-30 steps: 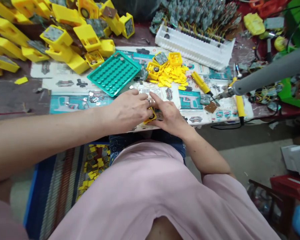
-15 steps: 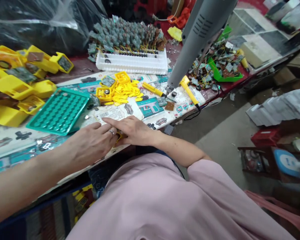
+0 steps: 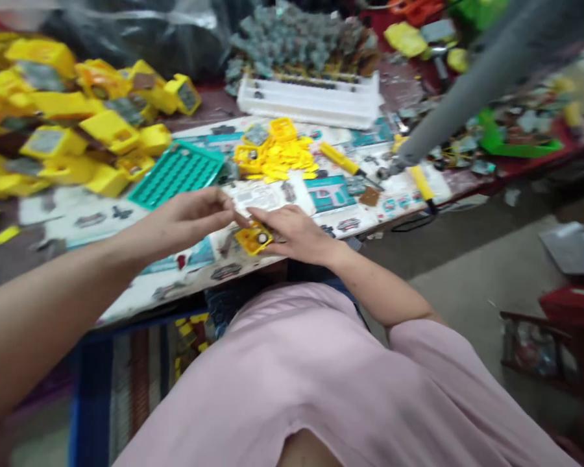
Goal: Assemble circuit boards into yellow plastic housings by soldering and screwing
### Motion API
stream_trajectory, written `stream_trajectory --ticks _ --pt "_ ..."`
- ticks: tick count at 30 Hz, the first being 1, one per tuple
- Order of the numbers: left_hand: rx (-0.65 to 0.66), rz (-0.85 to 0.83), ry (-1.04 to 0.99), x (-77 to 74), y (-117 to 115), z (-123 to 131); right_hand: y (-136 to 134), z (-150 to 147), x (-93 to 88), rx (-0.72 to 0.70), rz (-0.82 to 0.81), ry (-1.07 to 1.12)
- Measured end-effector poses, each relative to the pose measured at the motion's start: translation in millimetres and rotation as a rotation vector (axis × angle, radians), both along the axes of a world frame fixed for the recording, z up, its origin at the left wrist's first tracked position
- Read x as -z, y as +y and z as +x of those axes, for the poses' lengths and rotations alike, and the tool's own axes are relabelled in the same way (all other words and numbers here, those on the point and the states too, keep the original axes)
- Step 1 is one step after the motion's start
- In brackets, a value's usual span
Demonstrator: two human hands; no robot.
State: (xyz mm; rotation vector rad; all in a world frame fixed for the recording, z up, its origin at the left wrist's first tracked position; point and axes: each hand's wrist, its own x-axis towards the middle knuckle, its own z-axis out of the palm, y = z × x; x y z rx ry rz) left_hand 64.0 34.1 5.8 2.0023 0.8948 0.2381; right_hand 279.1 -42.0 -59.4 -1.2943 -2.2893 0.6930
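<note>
My right hand (image 3: pixel 299 235) is closed on a small yellow housing (image 3: pixel 254 239) at the table's front edge. A round silvery part shows inside the housing. Just to the left, my left hand (image 3: pixel 199 213) reaches over with its fingertips at the housing's upper edge; its fingers are pressed together, and whether they pinch anything is too small to tell. Behind my hands lies a white printed packet (image 3: pixel 267 194). A green tray (image 3: pixel 180 174) with round hollows is beyond my left hand. Small yellow pieces (image 3: pixel 287 155) lie in a heap behind the packet.
Yellow housings (image 3: pixel 111 133) are piled at the left. A white foam tray (image 3: pixel 311 104) stands at the back beside grey-green parts (image 3: pixel 302 39). A yellow-handled tool (image 3: pixel 340 159) lies right of centre. A grey pole-like tool (image 3: pixel 457 104) hangs over the right side, near a green bin (image 3: pixel 520 149).
The view has shifted left, so the scene sits further right. My left hand has lifted off my right hand, and the yellow housing now shows clearly between them.
</note>
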Motion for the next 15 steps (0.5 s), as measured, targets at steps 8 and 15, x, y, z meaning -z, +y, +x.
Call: stream_trajectory --ticks 8,15 --pt "0.201 0.499 0.272 3.5 -15 9 1 4 9.4 0.008 0.058 0.042" --pt "0.458 0.845 0.56 -2.7 -24 19 0 5 8.8 0.016 0.075 0.022"
